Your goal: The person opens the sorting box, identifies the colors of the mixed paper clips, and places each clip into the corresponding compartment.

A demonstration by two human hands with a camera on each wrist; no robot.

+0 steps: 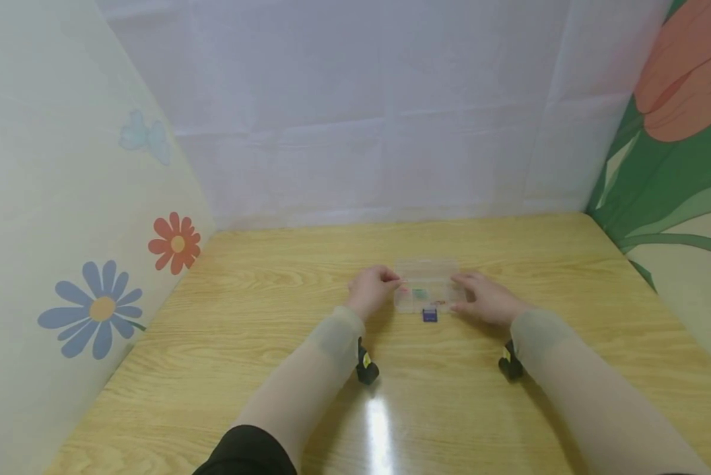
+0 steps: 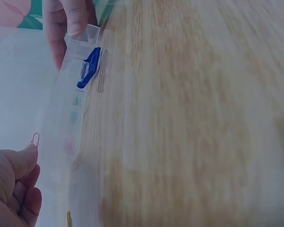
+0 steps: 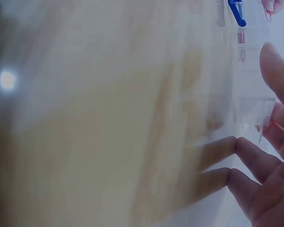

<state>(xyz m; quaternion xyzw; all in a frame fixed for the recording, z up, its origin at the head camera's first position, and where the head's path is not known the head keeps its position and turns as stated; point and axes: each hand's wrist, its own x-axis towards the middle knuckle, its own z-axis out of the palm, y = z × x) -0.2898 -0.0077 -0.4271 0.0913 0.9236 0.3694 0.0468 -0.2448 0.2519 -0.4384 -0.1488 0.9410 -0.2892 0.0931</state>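
A small clear compartment box (image 1: 426, 285) lies on the wooden table (image 1: 272, 330), its blue latch (image 1: 429, 315) facing me. Small coloured pieces show inside it. My left hand (image 1: 391, 284) is at the box's left end, fingers curled, and pinches a pink paper clip (image 2: 35, 138) at the thumb tip. My right hand (image 1: 463, 293) grips the box's right end: in the left wrist view its thumb (image 2: 75, 19) sits on the corner by the blue latch (image 2: 89, 68) and a finger lies behind the box (image 2: 68, 123). The right wrist view shows its other fingers (image 3: 255, 161) straight on the table.
White sheets and flower-printed panels (image 1: 102, 310) wall in the table on three sides. Black wrist cameras (image 1: 367, 366) hang under both forearms. The table's near half has a bright glare spot (image 1: 379, 422). A yellow piece (image 2: 69, 218) lies by the box's near end.
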